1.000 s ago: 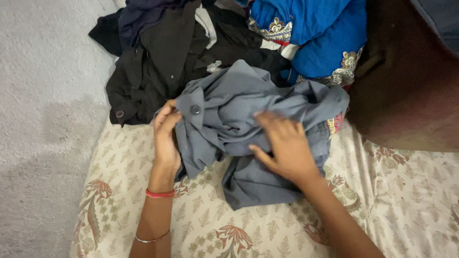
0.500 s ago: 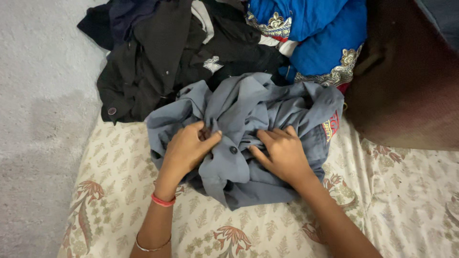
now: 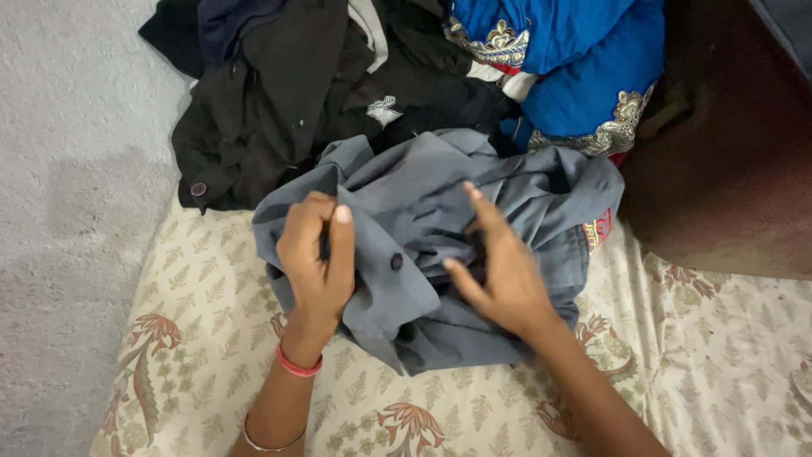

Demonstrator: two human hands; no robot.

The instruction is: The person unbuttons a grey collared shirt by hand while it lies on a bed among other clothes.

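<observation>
Sorting laundry, step in hand: gathering grey shirt [image 3: 440,245], lying crumpled mid-bed, black clothes [image 3: 288,93] at 11 o'clock, blue garment [image 3: 575,68] at 1 o'clock. Left hand [image 3: 317,254] grip pinching a fold; right hand [image 3: 499,271] grip spread, pressing cloth. Next, likely: flattening. Containers: none showing.

A: Where's the open room around the grey shirt [image 3: 440,254]?

B: Mostly below it, the floral sheet [image 3: 694,355] is bare there and off to its lower right. Left of the shirt there's a strip of sheet, then plain grey floor [image 3: 76,211].

A: And above it?

B: Blocked. The black clothes [image 3: 279,101] pile right up against the shirt's top edge, blue cloth [image 3: 575,59] sits at its upper right, and a brown thing [image 3: 719,152] walls off the right side.
</observation>
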